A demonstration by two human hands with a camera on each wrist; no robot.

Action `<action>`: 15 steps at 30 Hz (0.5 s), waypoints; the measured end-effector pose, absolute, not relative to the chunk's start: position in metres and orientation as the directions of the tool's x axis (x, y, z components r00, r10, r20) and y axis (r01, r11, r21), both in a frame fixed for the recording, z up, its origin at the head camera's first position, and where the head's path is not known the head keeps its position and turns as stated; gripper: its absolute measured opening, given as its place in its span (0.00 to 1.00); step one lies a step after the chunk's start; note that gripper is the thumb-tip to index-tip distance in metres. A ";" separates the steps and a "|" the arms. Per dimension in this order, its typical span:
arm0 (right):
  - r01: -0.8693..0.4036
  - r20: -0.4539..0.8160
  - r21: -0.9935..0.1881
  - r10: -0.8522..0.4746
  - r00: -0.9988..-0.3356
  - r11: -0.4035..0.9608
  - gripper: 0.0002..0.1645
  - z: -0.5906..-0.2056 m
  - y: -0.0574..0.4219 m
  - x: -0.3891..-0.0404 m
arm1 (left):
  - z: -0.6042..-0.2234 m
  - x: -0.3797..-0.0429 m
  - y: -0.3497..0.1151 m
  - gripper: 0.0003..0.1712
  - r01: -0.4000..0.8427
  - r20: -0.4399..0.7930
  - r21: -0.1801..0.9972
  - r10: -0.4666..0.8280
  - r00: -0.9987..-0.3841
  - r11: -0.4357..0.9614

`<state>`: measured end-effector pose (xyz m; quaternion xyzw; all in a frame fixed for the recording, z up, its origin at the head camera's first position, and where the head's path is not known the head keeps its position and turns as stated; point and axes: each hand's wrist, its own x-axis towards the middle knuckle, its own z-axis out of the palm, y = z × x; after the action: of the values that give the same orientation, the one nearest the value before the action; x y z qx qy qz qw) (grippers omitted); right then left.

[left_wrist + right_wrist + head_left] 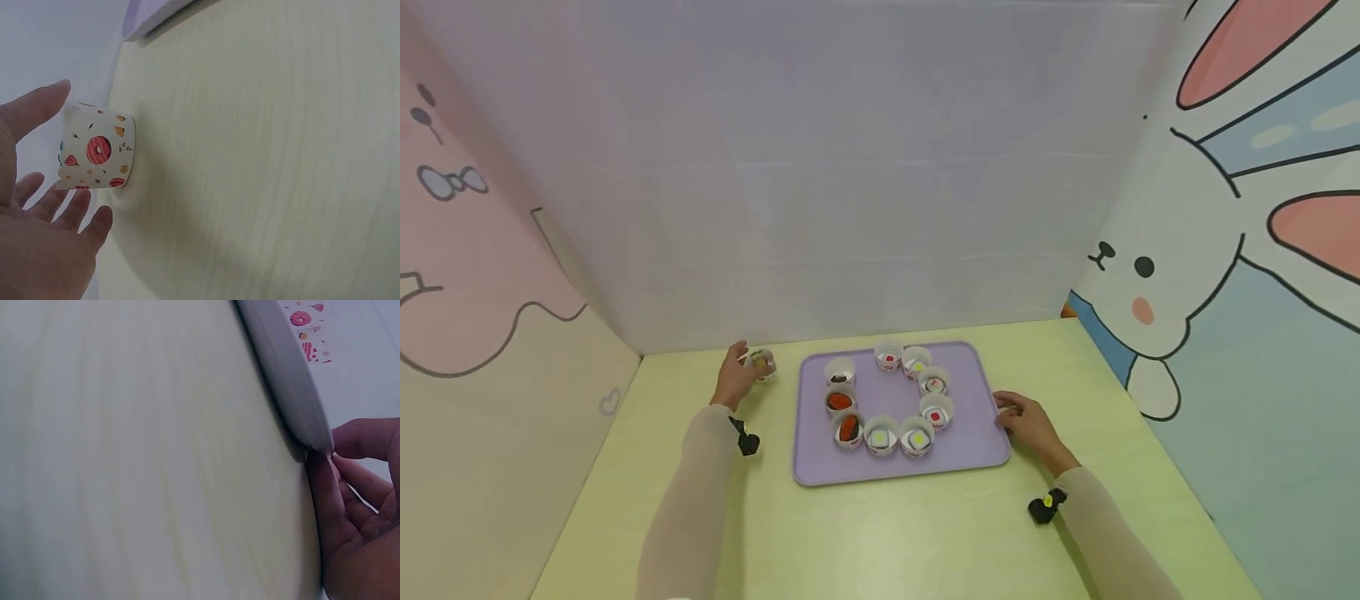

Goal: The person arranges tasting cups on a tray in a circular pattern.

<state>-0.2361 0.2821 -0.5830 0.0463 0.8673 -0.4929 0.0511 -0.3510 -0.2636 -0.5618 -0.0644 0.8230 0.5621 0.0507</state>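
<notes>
On the left of the table a paper cup [763, 364] printed with donuts stands upright, with something yellowish inside. My left hand [738, 379] is around this cup [100, 150]. In the left wrist view its thumb and spread fingers lie on opposite sides of the cup, with small gaps showing. A purple tray [820, 467] lies mid-table and bears several similar cups in a rough ring, holding toy-like sushi pieces such as an orange-topped one [848, 428]. At the tray's right edge, my right hand [1026, 425] pinches the rim [300, 419] between thumb and fingers.
The tray stands on a pale yellow wooden table [880, 533]. A white wall [850, 208] rises behind it. Side panels with cartoon drawings, including a rabbit [1165, 308] on the right, flank the table.
</notes>
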 end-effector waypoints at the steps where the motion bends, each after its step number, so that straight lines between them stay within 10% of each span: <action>1: 0.128 -0.132 -0.850 0.029 -0.991 0.511 0.30 -0.583 0.282 -0.236 | -0.564 -0.352 -0.263 0.56 -0.171 -0.163 0.911 -0.052 -0.985 0.376; 15: 0.156 -0.160 -0.849 0.036 -0.986 0.504 0.30 -0.586 0.282 -0.238 | -0.576 -0.354 -0.260 0.48 -0.160 -0.138 0.831 -0.080 -0.987 0.533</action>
<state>-0.2380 0.2822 -0.5862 0.0556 0.8651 -0.4949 0.0609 -0.3543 -0.2601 -0.5758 -0.0687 0.8744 0.4785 0.0415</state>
